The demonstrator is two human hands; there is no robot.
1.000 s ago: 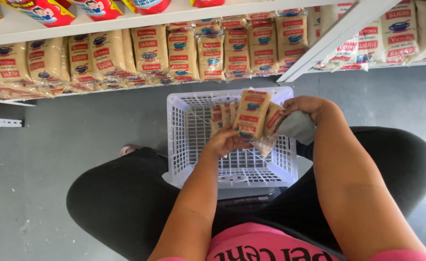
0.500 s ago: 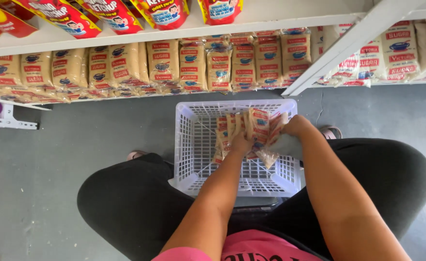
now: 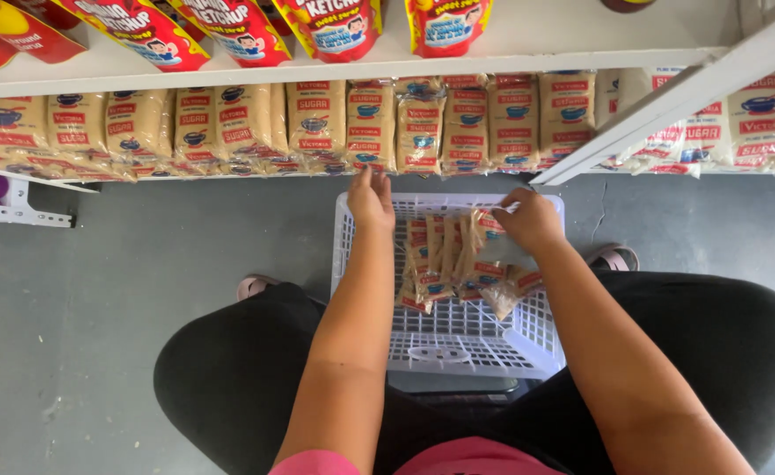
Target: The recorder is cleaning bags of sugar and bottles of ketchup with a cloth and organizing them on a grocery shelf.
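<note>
A white plastic basket [image 3: 541, 334] rests on my lap, with several small tan sugar packets [image 3: 445, 259] lying in its far half. My right hand [image 3: 524, 220] is in the basket, closed on a bunch of those packets. My left hand [image 3: 370, 200] stretches past the basket's far rim toward the shelf row of tan sugar packets [image 3: 343, 123]; its fingers touch the row's lower edge, and it holds nothing that I can see.
A white shelf [image 3: 493, 48] above carries red ketchup pouches [image 3: 229, 26]. A white slanted upright [image 3: 669, 97] crosses at the right. More sugar packets [image 3: 757, 114] stand behind it. Grey concrete floor [image 3: 97, 308] lies below; a white bracket [image 3: 9, 207] sits at left.
My left hand let go of the packets it held over the basket and reached forward to the shelf row. My right hand stayed in the basket. The view tilted up toward the shelf.
</note>
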